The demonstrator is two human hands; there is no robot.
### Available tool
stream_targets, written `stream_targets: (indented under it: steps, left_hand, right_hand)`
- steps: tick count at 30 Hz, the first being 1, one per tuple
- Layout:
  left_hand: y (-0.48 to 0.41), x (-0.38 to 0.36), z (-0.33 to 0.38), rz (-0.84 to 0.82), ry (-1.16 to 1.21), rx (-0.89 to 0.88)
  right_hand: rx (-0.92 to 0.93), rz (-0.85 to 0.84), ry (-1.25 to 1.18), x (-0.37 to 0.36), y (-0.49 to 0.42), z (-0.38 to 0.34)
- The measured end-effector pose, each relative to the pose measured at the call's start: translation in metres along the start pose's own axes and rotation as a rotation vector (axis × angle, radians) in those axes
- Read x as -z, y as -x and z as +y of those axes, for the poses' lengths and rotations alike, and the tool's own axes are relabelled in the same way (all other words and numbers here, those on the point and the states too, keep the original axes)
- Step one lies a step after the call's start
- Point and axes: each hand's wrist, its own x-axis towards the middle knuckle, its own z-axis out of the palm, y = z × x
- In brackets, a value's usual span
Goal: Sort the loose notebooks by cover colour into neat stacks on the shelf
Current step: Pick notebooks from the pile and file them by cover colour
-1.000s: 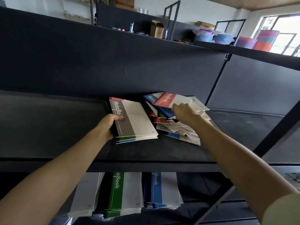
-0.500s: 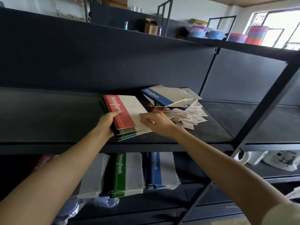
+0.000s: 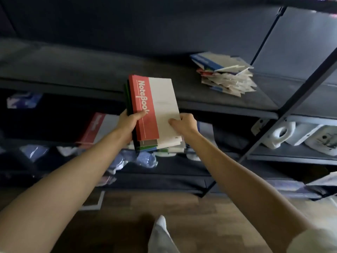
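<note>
Just in front of the shelf, left hand grips the notebook bundle by its spine, right hand pinches its white edge, long axis pointing shelfward. Back on the shelf, the loose pile lies nearer the right hand.

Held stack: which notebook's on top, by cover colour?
The red-banded notebook, title facing up, gripped by the left hand and right hand. The notebooks beneath show only grey, green and blue edges at the stack's near end.
</note>
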Motion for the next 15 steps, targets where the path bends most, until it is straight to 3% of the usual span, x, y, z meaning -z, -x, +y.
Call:
stream_targets:
  steps: [6, 15]
  left_hand:
    - [0.060, 0.041, -0.047, 0.034, -0.005, 0.085]
    - [0.106, 0.063, -0.107, -0.001, -0.014, 0.267]
  right_hand:
    - [-0.023, -0.003, -0.073, -0.032, 0.070, 0.031]
    - [-0.267, -0.075, -0.073, -0.063, 0.116, 0.105]
